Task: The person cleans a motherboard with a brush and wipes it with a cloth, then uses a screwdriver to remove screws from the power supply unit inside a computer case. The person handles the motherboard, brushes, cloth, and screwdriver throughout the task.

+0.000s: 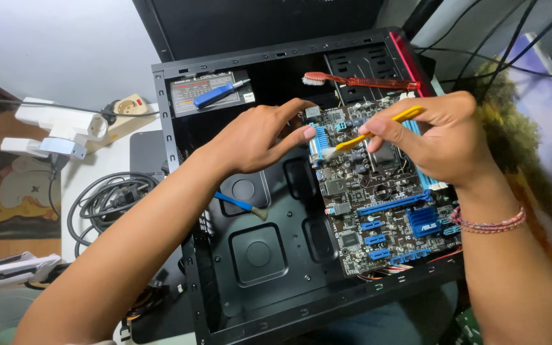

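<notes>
Open black computer case point(257, 255) lying flat, motherboard point(378, 204) mounted at its right. Red toothbrush point(359, 81) on the case's far edge, blue screwdriver point(220, 93) on the power supply, blue-handled brush point(241, 205) below the left forearm. Right hand point(439, 131) grip pinched shut on a yellow brush point(378, 130), bristles on the board. Left hand point(260, 137) fingers loosely apart, fingertips touching the board's edge. Bare case floor left of the board

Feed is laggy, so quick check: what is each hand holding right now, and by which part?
The right hand holds a yellow-handled brush, grip around mid-handle, bristles on the motherboard. The left hand holds nothing; its fingertips rest at the board's edge.
</notes>
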